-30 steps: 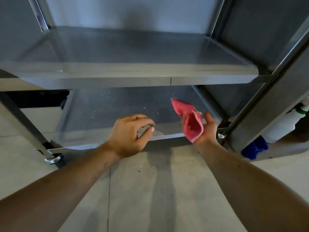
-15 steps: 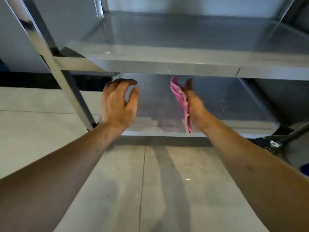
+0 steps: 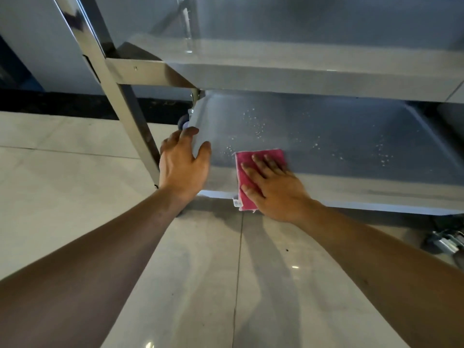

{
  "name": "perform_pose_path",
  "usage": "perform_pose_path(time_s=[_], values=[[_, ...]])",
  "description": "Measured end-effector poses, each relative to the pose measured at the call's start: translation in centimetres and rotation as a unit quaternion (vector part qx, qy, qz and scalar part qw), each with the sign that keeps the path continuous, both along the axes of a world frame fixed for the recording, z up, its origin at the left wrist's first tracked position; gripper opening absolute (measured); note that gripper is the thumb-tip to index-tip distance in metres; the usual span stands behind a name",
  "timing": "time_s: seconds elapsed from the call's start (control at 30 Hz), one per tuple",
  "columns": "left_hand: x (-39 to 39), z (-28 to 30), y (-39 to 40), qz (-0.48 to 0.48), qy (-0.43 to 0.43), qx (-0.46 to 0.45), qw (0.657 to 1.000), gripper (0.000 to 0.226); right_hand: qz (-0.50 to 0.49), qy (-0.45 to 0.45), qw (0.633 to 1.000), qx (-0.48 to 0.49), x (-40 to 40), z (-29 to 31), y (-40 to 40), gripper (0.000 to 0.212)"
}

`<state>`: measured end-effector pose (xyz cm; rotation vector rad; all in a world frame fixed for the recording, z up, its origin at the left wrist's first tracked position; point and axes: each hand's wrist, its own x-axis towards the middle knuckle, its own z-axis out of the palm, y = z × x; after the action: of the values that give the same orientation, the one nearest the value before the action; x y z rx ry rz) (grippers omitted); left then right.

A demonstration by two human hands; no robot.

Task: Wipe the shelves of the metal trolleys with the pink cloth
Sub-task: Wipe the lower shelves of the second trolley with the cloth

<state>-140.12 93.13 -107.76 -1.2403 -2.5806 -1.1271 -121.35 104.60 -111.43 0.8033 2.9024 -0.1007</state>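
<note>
The metal trolley's bottom shelf (image 3: 339, 136) is speckled with water droplets. A folded pink cloth (image 3: 247, 163) lies flat on the shelf's front left part, overhanging the front edge. My right hand (image 3: 273, 187) presses it down with straight fingers. My left hand (image 3: 183, 164) rests on the shelf's left front corner, fingers over the left rim and thumb on the shelf side. The middle shelf (image 3: 301, 69) juts out above both hands.
A slanted metal leg (image 3: 118, 96) of the trolley stands just left of my left hand. A caster wheel (image 3: 444, 241) shows at the lower right and another (image 3: 183, 121) behind the left corner. Pale tiled floor (image 3: 213, 285) lies below.
The view has swung to the trolley's left end. My right hand, which held the cloth upright, has laid it flat on the bottom shelf. My left hand has come onto the shelf corner.
</note>
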Motion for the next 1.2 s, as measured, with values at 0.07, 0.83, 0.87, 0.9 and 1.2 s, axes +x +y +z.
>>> perform_pose_path(time_s=[0.07, 0.83, 0.87, 0.9, 1.2], values=[[-0.2, -0.9, 0.0, 0.003, -0.013, -0.011, 1.0, 0.06, 0.014, 0.006, 1.0, 0.01, -1.6, 0.0, -0.9, 0.081], [-1.0, -3.1, 2.4, 0.016, -0.068, 0.066, 0.995, 0.068, -0.053, 0.045, 0.998, 0.001, -18.4, 0.1, 7.7, 0.072], [-0.9, -3.3, 2.5, 0.01, -0.057, 0.054, 0.997, 0.068, -0.049, 0.045, 0.998, 0.003, -18.3, 0.2, 8.1, 0.072], [-0.7, -3.5, 2.7, 0.004, -0.045, 0.044, 0.998, 0.069, -0.044, 0.043, 0.998, 0.004, -18.2, 0.3, 8.4, 0.072], [0.6, -4.7, 3.7, -0.052, 0.086, -0.072, 0.992, 0.07, -0.148, 0.045, 0.988, -0.02, -13.4, 0.1, 14.5, 0.074]])
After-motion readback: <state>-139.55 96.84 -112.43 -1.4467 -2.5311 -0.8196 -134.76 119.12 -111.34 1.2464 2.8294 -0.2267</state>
